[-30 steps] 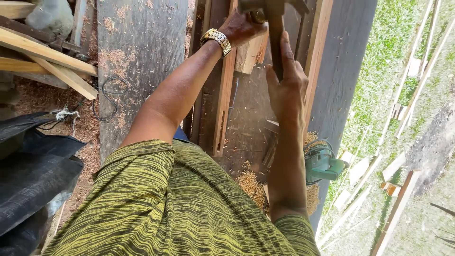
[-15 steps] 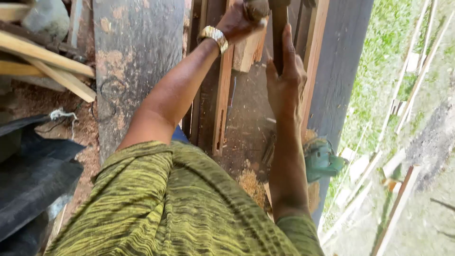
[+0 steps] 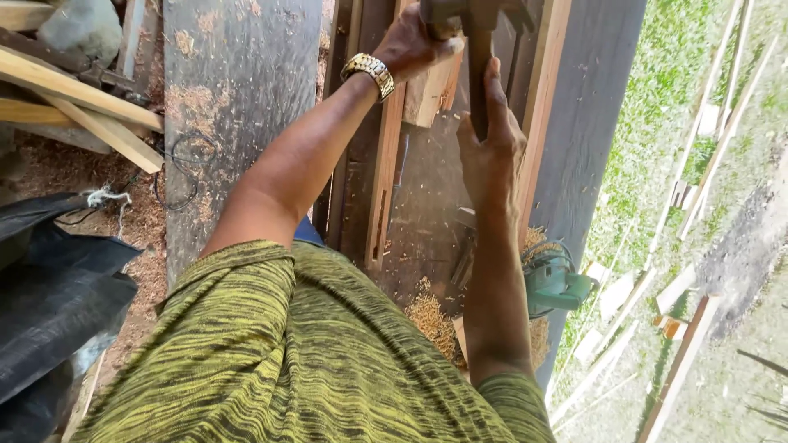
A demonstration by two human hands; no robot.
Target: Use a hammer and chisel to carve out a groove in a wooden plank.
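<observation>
**Hammer work on a wood block**

Right hand (image 3: 491,143) is wrapped round the hammer (image 3: 476,49) handle; left hand (image 3: 414,41) is closed on the block (image 3: 428,92) at the top, over the slats. I'd keep those fingers clear and swing short. Hammer's dark, head partly cropped.

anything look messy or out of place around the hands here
Yes. Loose sawdust and shavings are scattered over the dark wooden workbench, heaped beside the green power tool at its edge. The right hand grips a dark hammer handle.
</observation>
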